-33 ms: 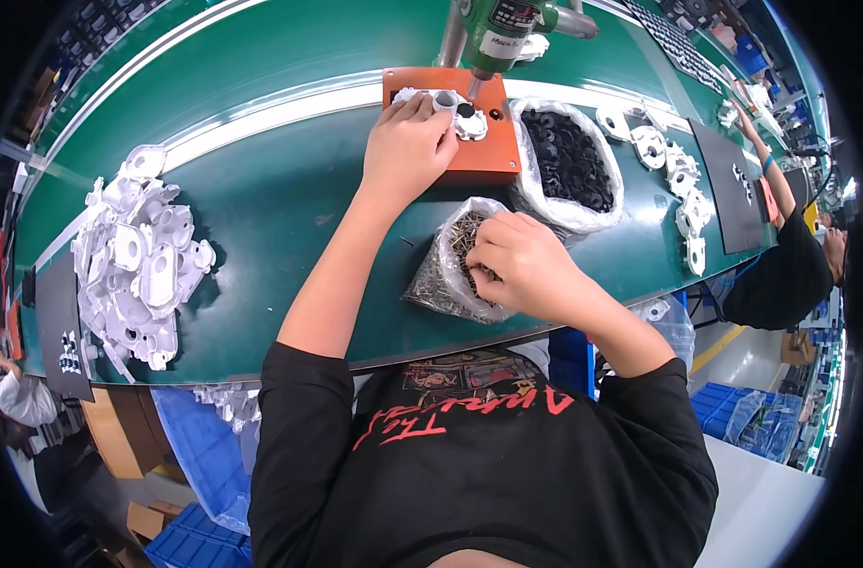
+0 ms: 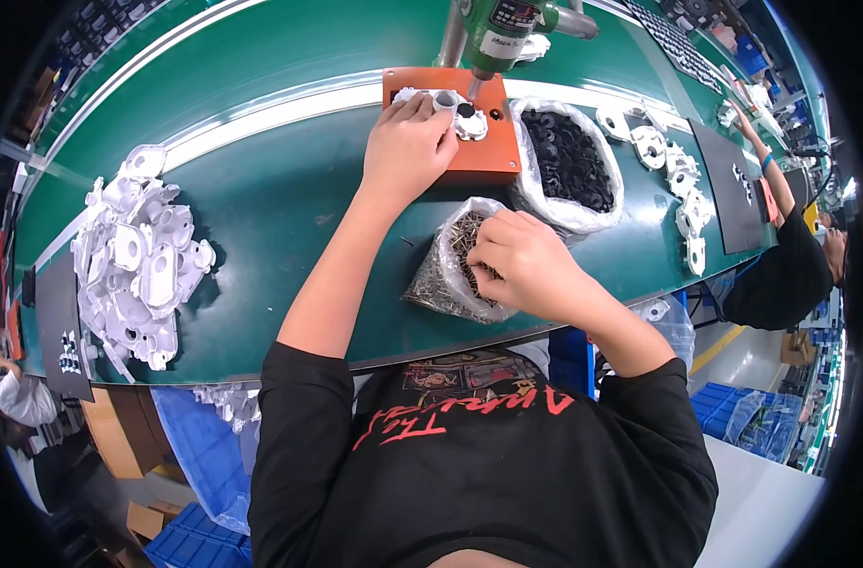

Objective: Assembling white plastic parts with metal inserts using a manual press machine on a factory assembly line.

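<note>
My left hand (image 2: 408,147) holds a white plastic part (image 2: 469,123) down on the orange fixture block (image 2: 450,159), with fingers and thumb along its near side. A grey round socket and a black round piece show on that part. Above it hangs the green head (image 2: 500,36) of a press or drill, its tip just over the block. My right hand (image 2: 521,260) reaches into the mouth of a clear plastic bag of small metal screws or pins (image 2: 441,279). Its fingers are curled together, and whatever lies between the fingertips is hidden.
A clear-lined bag of black plastic pieces (image 2: 569,161) stands right of the block. White parts are heaped at the left (image 2: 143,265); a row of similar parts (image 2: 682,175) lies at the right. One loose screw (image 2: 407,241) lies near the bag. Another person's arm (image 2: 772,170) is far right.
</note>
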`<state>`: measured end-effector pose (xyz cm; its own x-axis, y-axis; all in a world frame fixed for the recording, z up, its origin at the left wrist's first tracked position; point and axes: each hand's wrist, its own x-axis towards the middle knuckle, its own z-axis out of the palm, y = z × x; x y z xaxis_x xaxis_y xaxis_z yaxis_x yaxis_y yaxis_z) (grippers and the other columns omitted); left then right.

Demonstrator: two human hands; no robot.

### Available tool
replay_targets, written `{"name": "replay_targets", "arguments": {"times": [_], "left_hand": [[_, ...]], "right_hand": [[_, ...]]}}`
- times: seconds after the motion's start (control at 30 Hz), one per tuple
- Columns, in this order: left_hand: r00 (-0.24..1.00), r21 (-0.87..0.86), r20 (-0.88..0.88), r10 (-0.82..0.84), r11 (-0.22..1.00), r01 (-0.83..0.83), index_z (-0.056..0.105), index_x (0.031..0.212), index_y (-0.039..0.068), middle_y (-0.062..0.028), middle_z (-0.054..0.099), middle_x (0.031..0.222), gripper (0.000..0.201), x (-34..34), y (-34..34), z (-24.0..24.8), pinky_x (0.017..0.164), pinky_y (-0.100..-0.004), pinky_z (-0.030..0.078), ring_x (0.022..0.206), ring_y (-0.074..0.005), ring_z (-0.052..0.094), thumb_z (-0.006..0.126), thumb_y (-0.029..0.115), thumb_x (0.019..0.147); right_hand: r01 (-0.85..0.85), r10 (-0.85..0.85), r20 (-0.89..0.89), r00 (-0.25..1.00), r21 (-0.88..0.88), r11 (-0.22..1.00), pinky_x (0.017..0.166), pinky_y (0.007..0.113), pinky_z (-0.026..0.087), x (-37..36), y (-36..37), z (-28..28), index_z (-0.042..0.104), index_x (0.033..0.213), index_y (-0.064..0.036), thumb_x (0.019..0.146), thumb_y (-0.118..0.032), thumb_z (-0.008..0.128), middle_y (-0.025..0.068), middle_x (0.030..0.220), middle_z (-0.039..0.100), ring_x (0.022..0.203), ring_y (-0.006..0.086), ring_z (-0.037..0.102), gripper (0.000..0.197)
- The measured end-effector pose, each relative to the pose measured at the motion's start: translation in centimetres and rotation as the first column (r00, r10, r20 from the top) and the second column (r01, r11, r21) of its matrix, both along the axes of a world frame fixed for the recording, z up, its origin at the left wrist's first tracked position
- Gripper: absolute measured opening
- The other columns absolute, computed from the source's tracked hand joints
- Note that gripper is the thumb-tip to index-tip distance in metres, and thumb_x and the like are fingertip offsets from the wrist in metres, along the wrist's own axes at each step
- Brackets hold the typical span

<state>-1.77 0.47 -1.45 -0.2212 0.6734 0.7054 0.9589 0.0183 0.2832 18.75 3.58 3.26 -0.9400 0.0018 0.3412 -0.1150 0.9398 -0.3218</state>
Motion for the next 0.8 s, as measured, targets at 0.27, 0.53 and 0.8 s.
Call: {"name": "replay_targets", "arguments": {"times": [0.27, 0.53, 0.8], "left_hand": [[0.999, 0.124, -0.026, -0.030, 0.992, 0.033, 0.055, 0.070, 0.004, -0.0090, 0.059, 0.076, 0.012, -0.3, 0.4, -0.5, 0.070, -0.0396, 0.049, 0.076, -0.0291, 0.061, 0.062, 0.012, 0.075], [1.000, 0.037, 0.008, -0.009, 0.999, 0.009, 0.061, 0.076, 0.002, -0.0151, 0.066, 0.087, 0.011, -0.2, -0.1, -0.4, 0.084, -0.0389, 0.049, 0.087, -0.0290, 0.063, 0.061, 0.013, 0.073], [1.000, 0.054, 0.001, -0.016, 0.998, 0.016, 0.062, 0.076, 0.003, -0.0147, 0.066, 0.087, 0.010, -0.1, 0.1, -0.2, 0.083, -0.0385, 0.049, 0.085, -0.0281, 0.063, 0.061, 0.013, 0.073]], "right_hand": [[0.040, -0.019, 0.137, 0.990, -0.145, 0.989, 0.065, 0.037, 0.046, 0.0, 1.3, 1.6, 0.063, 0.074, -0.0019, 0.067, -0.004, 0.069, 0.0074, 0.074, 0.056, 0.074, 0.0262, 0.055, 0.009], [0.266, -0.078, 0.339, 0.938, -0.556, 0.787, 0.060, 0.023, 0.042, -2.7, 6.9, 3.4, 0.064, 0.078, 0.0010, 0.076, -0.008, 0.066, 0.0019, 0.071, 0.060, 0.065, 0.0082, 0.053, 0.009], [0.371, -0.196, 0.332, 0.923, -0.625, 0.687, 0.062, 0.025, 0.043, -9.1, 14.8, 1.2, 0.067, 0.081, 0.0040, 0.077, -0.018, 0.067, 0.0068, 0.073, 0.064, 0.067, 0.0111, 0.058, 0.022]]}}
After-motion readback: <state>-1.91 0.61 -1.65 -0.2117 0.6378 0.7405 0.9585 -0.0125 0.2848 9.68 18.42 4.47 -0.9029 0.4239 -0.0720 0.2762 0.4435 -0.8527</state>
